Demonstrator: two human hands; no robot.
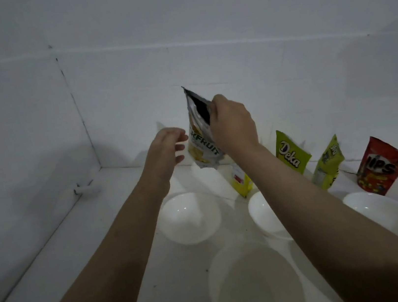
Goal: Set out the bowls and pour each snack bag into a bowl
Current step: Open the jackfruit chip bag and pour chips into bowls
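Nearest us, a large white bowl (253, 282) sits on the bench (79, 259). Beyond it, three smaller bowls. Above them, our right hand (234, 125) pinches the opened jackfruit bag (202, 135) upright; our left hand (166, 148) hovers beside it, fingers loose.

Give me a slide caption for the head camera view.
Right hand lifts opened jackfruit bag over empty bowls.

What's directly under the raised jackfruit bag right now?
Below the jackfruit bag lie bare counter, an empty white bowl slightly left, and a small yellow packet, partly hidden by the right arm.
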